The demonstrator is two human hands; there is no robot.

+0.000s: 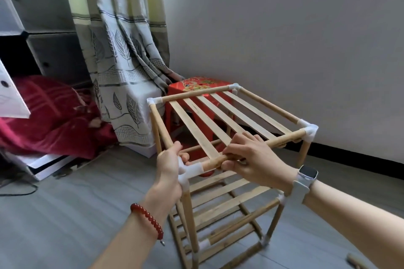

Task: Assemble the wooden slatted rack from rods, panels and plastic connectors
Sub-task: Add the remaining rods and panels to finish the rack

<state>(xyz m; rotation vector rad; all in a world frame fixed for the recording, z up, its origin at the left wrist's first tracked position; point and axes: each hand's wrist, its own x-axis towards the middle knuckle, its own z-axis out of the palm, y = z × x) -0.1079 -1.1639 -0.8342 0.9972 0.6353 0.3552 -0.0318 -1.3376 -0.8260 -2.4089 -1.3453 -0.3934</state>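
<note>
The wooden rack (220, 159) stands upright on the grey floor (65, 214), close to a white wall (284, 39). Its top shelf of five flat slats (209, 122) sits inside a frame of round rods joined at the corners by white plastic connectors. Lower slatted tiers show beneath it, down to the floor.

The left hand (169, 165) grips the near-left corner of the top frame, fingers curled around the side rod (160, 125) just where it meets the corner connector (188, 172), with the palm against that connector. The right hand (247, 156) is wrapped around the front rod (282, 139) of the top frame, thumb underneath and fingers curled over the top (a white smartwatch (307, 173) sits on that wrist). The two hands are near each other, with the corner connector between them. A red bead bracelet (148, 218) circles the left wrist.

Behind the rack stands a red plastic stool (196, 85), partly seen through the slats. A leaf-patterned curtain (122, 50) hangs to the left, and beside it a dark red cloth (50, 116) is bundled at the foot of a white panel cabinet (39, 6). A loose wooden piece (356, 263) lies on the floor at the lower right edge.
</note>
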